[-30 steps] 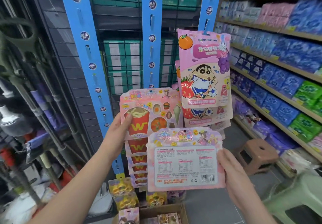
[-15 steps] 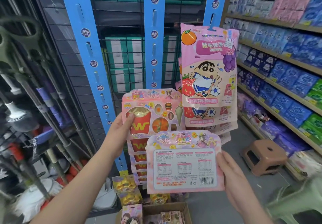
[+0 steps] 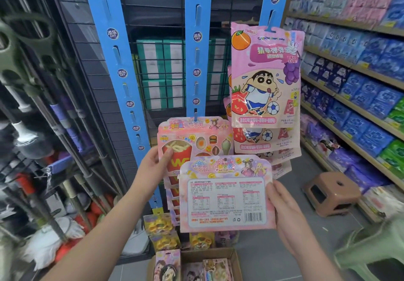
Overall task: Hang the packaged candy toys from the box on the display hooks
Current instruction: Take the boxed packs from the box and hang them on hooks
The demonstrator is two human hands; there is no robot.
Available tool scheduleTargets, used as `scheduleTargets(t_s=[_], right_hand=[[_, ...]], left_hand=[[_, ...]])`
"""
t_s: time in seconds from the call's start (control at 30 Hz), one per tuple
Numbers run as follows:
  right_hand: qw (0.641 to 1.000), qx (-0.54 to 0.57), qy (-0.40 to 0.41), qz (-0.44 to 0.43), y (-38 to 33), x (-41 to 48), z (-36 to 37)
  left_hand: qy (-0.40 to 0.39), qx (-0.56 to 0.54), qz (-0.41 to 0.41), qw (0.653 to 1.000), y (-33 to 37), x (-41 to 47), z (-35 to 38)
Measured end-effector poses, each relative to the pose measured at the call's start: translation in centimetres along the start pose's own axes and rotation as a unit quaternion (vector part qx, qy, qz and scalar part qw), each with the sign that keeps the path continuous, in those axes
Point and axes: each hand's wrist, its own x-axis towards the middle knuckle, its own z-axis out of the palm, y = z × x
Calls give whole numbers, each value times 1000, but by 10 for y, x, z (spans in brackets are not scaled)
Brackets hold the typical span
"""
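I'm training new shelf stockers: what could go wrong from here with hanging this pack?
1. The held pack in the right hand shows its barcode side to the camera; hung like this, it might face backwards.
2. The left hand grips the top fries pack on the middle strip; a tug could slip it off its hook.
3. The cartoon pouches hang close beside that column, so the new pack may snag them.

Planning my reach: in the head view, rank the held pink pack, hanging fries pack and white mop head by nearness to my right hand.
1. held pink pack: the right hand grips it.
2. fries pack: just behind, leftward.
3. white mop head: far left, low.
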Motion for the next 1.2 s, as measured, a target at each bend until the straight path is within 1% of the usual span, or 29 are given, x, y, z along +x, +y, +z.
scheduleTargets(t_s=[0.07, 0.13, 0.2, 0.27, 0.37, 0.5, 0.57, 0.67, 0.73, 0.8, 0.87, 0.93, 1.0, 1.1, 1.17, 1.2], right_hand=[[1000, 10, -4, -7, -2, 0, 4], [999, 11, 0, -30, -4, -1, 9], [999, -5, 1, -50, -4, 0, 12], [998, -11, 2, -63, -4, 1, 18], [996, -8, 9, -88, -6, -1, 33], [991, 6, 1, -131, -20, -13, 64], [989, -1, -24, -144, -25, -19, 78], [985, -27, -82, -152, -30, -30, 99], [978, -37, -124, -162, -30, -36, 109], [974, -33, -159, -157, -29, -39, 115], [971, -23, -186, -151, -31, -39, 117], [965, -35, -212, -153, -34, -40, 120], [958, -67, -235, -153, -38, -40, 121], [946, -125, -256, -154, -43, -39, 120], [950, -139, -226, -164, -49, -37, 118], [959, -133, -187, -167, -52, -35, 115]], left_hand=[[33, 45, 18, 998, 5, -7, -1], [73, 116, 57, 989, 7, -20, -6], [93, 155, 91, 979, 9, -40, -10], [80, 179, 147, 969, 11, -68, -10], [40, 239, 222, 944, 13, -112, -2], [-12, 238, 221, 946, 21, -143, 14], [-25, 244, 231, 942, 27, -149, 20], [-64, 217, 208, 952, 37, -152, 22], [-99, 188, 214, 953, 41, -151, 20], [-110, 136, 223, 959, 44, -149, 15], [-101, 87, 212, 968, 46, -150, 10], [-78, 36, 209, 974, 48, -153, 7], [-33, 2, 204, 978, 49, -157, 5], [9, -57, 164, 985, 47, -151, -3], [20, -87, 132, 987, 46, -143, -15], [17, -107, 116, 987, 44, -138, -21]])
